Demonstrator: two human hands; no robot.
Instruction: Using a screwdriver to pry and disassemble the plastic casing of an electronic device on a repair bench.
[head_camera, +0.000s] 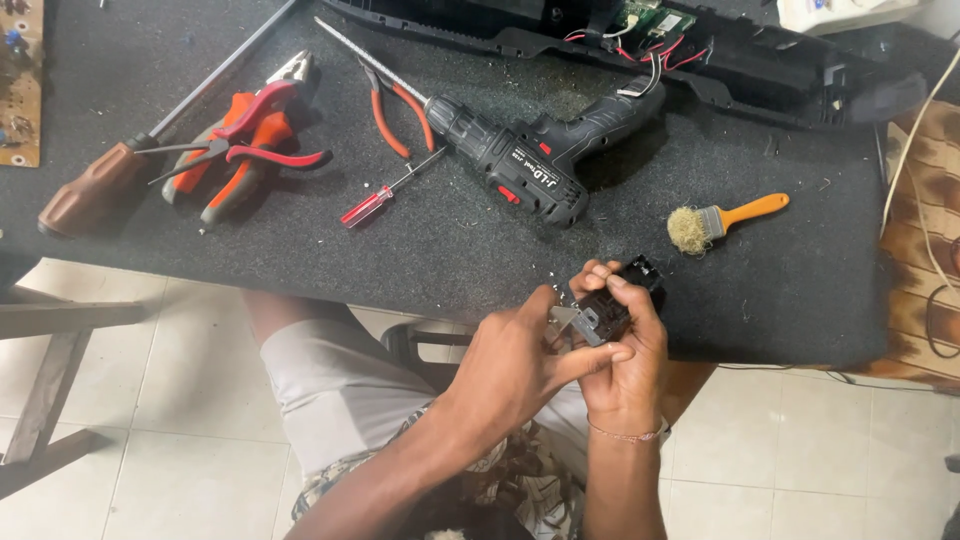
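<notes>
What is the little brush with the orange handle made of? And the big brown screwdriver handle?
The brush looks like it has a smooth plastic handle, bright even orange, a shiny metal band, and frayed tan bristles, maybe natural fibre. The big screwdriver has a glossy reddish-brown handle, probably plastic though it could be varnished wood, and a long dark metal shaft.

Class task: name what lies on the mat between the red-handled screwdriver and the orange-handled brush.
In the head view, the black cordless drill lies between the red-handled screwdriver and the orange-handled brush, on the dark mat.
</notes>
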